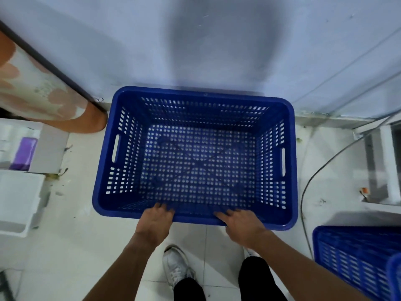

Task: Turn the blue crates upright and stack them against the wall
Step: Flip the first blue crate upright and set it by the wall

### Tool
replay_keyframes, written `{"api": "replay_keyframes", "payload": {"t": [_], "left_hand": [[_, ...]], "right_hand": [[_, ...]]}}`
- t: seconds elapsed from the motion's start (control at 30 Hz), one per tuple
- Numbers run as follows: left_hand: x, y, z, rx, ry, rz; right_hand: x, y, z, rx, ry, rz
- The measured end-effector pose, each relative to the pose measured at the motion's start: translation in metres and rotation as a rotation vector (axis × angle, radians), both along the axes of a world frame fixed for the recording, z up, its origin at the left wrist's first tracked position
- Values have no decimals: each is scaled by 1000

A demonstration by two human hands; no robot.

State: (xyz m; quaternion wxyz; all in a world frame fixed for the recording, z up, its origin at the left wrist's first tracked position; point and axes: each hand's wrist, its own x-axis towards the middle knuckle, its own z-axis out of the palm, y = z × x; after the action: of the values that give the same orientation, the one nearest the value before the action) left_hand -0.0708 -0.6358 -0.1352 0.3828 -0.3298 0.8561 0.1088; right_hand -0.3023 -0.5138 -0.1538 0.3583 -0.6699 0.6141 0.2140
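Crate point(195, 157) upright on floor point(71, 235), far rim against wall point(195, 51). Left hand point(155, 223), right hand point(240, 224) clamped over near rim. Second crate point(355, 261) lower right; cable point(308, 187) skirts right edge.

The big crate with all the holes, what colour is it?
The crate is blue, seen best in the head view.
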Motion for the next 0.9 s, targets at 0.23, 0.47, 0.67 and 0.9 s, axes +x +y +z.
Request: {"api": "replay_keyframes", "payload": {"t": [0.23,0.47,0.67,0.9], "left_hand": [[-7,-11,1,-55,-9,-21],[-7,-11,-3,-8,28,131],[-23,-24,18,68,72,180],[-42,-30,93,84,120,277]], "right_hand": [[-7,-9,2,-56,12,-37],[-16,4,6,-73,23,-79],[-27,11,18,-73,52,-96],[-26,17,85,-112,3,-246]]}}
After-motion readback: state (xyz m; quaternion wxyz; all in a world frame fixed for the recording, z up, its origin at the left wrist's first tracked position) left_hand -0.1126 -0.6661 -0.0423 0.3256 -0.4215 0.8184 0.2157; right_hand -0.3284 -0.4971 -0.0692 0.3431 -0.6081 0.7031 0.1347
